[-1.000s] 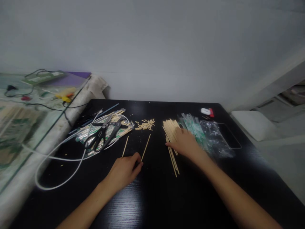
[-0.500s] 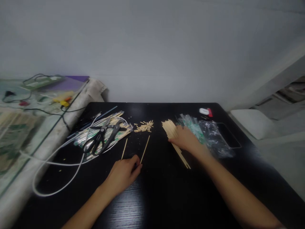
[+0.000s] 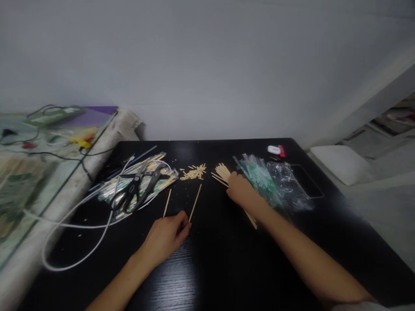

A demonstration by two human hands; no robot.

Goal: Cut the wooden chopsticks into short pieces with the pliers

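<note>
My left hand (image 3: 167, 236) rests low over the black table, thumb and index finger closed on the near end of a thin wooden chopstick (image 3: 195, 202). Another chopstick (image 3: 167, 203) pokes out beyond its knuckles; its near end is hidden. To the right, my right hand (image 3: 241, 188) has its fingers closed on the bundle of loose chopsticks (image 3: 222, 172), covering the middle of it. A few ends stick out below the palm. Between the hands, farther back, lies a heap of short cut wooden pieces (image 3: 194, 172).
Black-handled scissors (image 3: 132, 190) and a dark-handled cutting tool (image 3: 151, 185) lie on plastic-wrapped sticks (image 3: 108, 193) at left, with a white cable (image 3: 78, 262) looping round. Clear-and-green wrappers (image 3: 261, 175), a phone (image 3: 306, 181) and a white case (image 3: 274, 150) lie at right.
My right hand has shifted a little left and toward me over the bundle, and some chopsticks have fanned out to the left. My left hand keeps its hold.
</note>
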